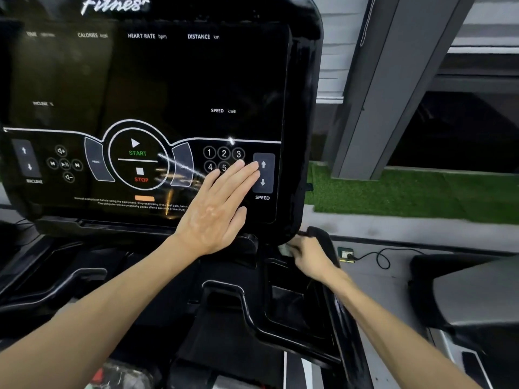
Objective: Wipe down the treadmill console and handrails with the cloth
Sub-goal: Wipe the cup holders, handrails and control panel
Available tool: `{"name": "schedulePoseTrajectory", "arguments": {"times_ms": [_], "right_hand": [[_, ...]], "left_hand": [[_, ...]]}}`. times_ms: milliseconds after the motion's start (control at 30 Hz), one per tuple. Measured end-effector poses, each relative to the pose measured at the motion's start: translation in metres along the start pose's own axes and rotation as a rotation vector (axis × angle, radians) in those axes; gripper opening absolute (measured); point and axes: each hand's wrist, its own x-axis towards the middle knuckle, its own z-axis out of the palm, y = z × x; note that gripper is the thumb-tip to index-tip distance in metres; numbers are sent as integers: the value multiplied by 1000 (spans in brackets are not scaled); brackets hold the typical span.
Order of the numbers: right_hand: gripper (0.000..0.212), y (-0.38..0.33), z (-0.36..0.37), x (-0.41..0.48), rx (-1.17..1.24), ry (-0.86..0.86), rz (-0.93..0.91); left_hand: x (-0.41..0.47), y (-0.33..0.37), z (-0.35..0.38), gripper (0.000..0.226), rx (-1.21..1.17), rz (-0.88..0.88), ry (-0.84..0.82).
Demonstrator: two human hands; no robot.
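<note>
The black treadmill console [157, 88] fills the upper left, with START and STOP markings and number keys. My left hand [217, 209] lies flat on its lower right panel, fingers straight, tips near the number keys and the speed arrows. My right hand [309, 258] is below the console's lower right corner, fingers curled around a small pale cloth [285, 249] that only partly shows and is blurred. It sits against the top of the right handrail [325, 248], a dark padded bar running down toward me.
A tray with cup recesses [283, 310] lies under the console. A second treadmill [463, 290] stands at right. A wall socket with a black cable [376, 255] sits on the grey floor. Green turf [407, 197] and a grey pillar [393, 88] are beyond.
</note>
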Motion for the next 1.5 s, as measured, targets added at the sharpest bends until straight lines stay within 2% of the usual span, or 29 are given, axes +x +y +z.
{"name": "schedulePoseTrajectory", "arguments": {"times_ms": [67,200,300,367,433,500,567,633,767,833,933,967,1033,1100,1167,1233,1367,1433,1500], "right_hand": [[42,10,7,-26,-4,-29,-102],[44,14,8,-26,-14,-9,-94],[23,0,-4,9,-42,-42,31],[25,0,-11,43,-116,-90,145],[30,6,-11,67,-106,-109,163],[29,8,-10,77,-123,-117,142],[36,7,-9,67,-108,-66,131],[27,4,-7,40,-95,-20,109],[49,13,8,-31,-18,1,-106],[50,24,14,-48,-16,8,-125],[48,17,8,-27,-7,6,-93],[41,11,7,-15,6,0,-60],[24,2,3,16,7,-22,49],[18,-2,6,43,10,-46,214],[14,-8,12,49,-19,-60,273],[10,-17,22,36,19,24,167],[39,-11,25,-17,17,-7,-115],[49,9,18,-30,-18,0,-142],[49,24,13,-35,-84,-2,-112]], "left_hand": [[0,1,1,60,-3,-1,5],[1,1,1,59,-20,-2,22],[1,1,2,59,-30,-1,26],[2,0,2,60,-20,8,34],[2,0,2,61,-5,10,25],[3,-1,0,61,5,12,28],[3,-2,0,61,7,19,30],[3,-2,0,61,5,15,27],[1,1,2,61,-2,10,32],[1,1,2,61,5,9,39],[2,1,2,61,15,6,30],[1,1,1,61,15,5,24],[1,0,0,61,14,1,12],[0,0,-1,62,17,4,9],[1,1,-2,62,20,8,13],[0,1,-1,62,24,8,7],[0,0,0,62,40,5,2],[0,0,0,62,31,6,1],[0,0,1,61,20,3,4]]}}
